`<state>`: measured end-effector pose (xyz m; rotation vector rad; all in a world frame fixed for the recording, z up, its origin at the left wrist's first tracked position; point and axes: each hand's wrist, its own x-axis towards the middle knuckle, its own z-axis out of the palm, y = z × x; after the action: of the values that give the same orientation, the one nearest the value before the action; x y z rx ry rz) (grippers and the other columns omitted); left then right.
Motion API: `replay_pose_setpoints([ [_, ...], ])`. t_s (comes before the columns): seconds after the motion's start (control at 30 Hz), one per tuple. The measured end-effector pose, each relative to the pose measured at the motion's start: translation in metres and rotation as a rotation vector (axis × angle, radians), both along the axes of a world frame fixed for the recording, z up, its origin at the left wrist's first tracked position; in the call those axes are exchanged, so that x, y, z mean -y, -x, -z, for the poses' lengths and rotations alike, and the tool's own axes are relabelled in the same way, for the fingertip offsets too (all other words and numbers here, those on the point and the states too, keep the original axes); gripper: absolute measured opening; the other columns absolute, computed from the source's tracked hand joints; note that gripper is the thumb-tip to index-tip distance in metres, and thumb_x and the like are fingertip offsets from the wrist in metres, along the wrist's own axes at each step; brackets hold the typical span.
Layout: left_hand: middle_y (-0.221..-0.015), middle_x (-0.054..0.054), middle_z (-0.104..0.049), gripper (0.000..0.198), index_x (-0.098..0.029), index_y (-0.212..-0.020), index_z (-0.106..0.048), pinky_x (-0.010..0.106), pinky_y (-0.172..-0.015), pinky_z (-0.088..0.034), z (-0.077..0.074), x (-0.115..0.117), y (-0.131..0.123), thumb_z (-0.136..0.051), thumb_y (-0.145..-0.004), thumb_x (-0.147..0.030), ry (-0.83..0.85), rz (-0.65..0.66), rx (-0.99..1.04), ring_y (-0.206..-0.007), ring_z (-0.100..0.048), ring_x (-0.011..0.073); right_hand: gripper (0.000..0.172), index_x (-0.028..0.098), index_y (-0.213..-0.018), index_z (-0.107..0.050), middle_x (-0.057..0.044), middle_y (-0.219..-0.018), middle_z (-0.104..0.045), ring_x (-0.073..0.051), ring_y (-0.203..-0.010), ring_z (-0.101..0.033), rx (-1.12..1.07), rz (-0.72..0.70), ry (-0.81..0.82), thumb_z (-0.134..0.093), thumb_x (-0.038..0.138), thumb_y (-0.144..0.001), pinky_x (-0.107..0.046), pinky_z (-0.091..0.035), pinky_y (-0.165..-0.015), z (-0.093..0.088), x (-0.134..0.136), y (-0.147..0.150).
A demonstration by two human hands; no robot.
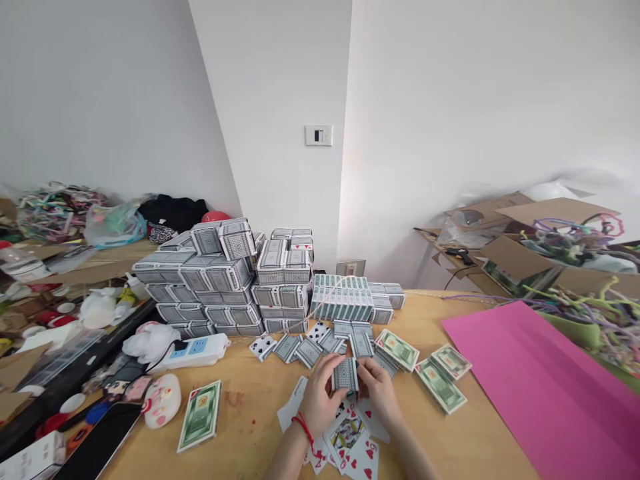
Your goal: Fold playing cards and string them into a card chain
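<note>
A small stack of playing cards (345, 375), grey patterned backs up, is held between both hands above the table. My left hand (323, 395), with a red cord at the wrist, grips its left side, thumb on the near edge. Closed at the right edge is my right hand (379, 388); its fingertips are partly hidden. Under the hands lie loose face-up cards (346, 433), including a face card and hearts. Just beyond are several small card bundles, mostly back up (309, 351). A green card box (397, 349) lies to their right.
Grey-backed card blocks (215, 273) are stacked high at the back, beside a row of green boxes (343, 297). A green box (200, 415) lies left, near a power strip (195, 351) and a phone (103, 443). Pink paper (540, 387) covers the right side.
</note>
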<state>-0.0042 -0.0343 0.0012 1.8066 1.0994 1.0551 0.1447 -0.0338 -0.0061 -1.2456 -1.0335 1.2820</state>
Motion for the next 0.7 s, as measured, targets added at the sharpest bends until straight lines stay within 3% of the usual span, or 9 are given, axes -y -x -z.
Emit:
replay_pose_setpoints([
  [0.17,-0.127,0.004,-0.044,0.060,-0.029,-0.119,-0.046,0.042,-0.100,-0.030,0.003,0.001,-0.002,-0.055,-0.065,-0.005,0.007,-0.035,-0.024,-0.120,-0.036,0.0239,0.038,0.020,-0.068,-0.046,0.008,-0.044,-0.042,-0.010,-0.030,-0.043,-0.017,-0.013,0.040,-0.046,0.058,-0.072,-0.023,-0.037,-0.033,0.009,-0.002,0.004],
  [0.3,-0.131,0.006,-0.037,0.060,-0.026,-0.126,-0.036,0.039,-0.101,-0.028,0.003,0.004,-0.005,-0.055,-0.071,-0.012,0.002,-0.071,0.029,-0.123,-0.031,0.0230,0.037,0.020,-0.071,-0.047,0.008,-0.048,-0.043,-0.009,-0.032,-0.044,0.027,-0.061,0.013,-0.052,0.056,-0.069,-0.022,-0.037,-0.033,0.006,-0.002,0.007],
  [0.37,-0.125,0.009,-0.044,0.049,-0.023,-0.124,-0.036,0.038,-0.095,-0.034,0.003,0.005,-0.006,-0.051,-0.077,-0.023,0.052,-0.112,0.060,-0.116,-0.040,0.0229,0.037,0.020,-0.072,-0.047,0.007,-0.051,-0.045,-0.009,-0.033,-0.044,-0.002,-0.084,-0.003,-0.051,0.056,-0.070,-0.022,-0.039,-0.034,0.004,0.000,0.010],
  [0.47,-0.098,0.007,-0.059,0.028,-0.020,-0.105,-0.047,0.033,-0.077,-0.044,0.004,0.005,-0.006,-0.035,-0.086,-0.036,0.164,-0.164,0.064,-0.088,-0.056,0.0200,0.036,0.020,-0.077,-0.049,0.007,-0.048,-0.045,-0.010,-0.032,-0.042,-0.012,-0.125,-0.005,-0.046,0.056,-0.074,-0.022,-0.038,-0.034,0.004,0.003,0.017],
  [0.6,-0.090,0.007,-0.061,0.026,-0.020,-0.097,-0.048,0.031,-0.071,-0.044,0.006,0.005,-0.006,-0.033,-0.086,-0.038,0.170,-0.208,0.025,-0.082,-0.057,0.0204,0.037,0.020,-0.078,-0.050,0.004,-0.046,-0.046,-0.013,-0.033,-0.044,0.168,-0.091,-0.024,-0.036,0.055,-0.079,-0.023,-0.035,-0.034,0.007,0.008,0.023],
  [0.7,-0.085,0.006,-0.062,0.025,-0.021,-0.098,-0.046,0.031,-0.067,-0.044,0.004,0.006,-0.007,-0.034,-0.085,-0.038,0.158,-0.190,0.004,-0.077,-0.059,0.0204,0.034,0.021,-0.073,-0.051,-0.002,-0.057,-0.055,-0.017,-0.047,-0.052,0.364,-0.020,-0.155,-0.035,0.050,-0.081,-0.026,-0.039,-0.045,0.003,0.011,0.022],
])
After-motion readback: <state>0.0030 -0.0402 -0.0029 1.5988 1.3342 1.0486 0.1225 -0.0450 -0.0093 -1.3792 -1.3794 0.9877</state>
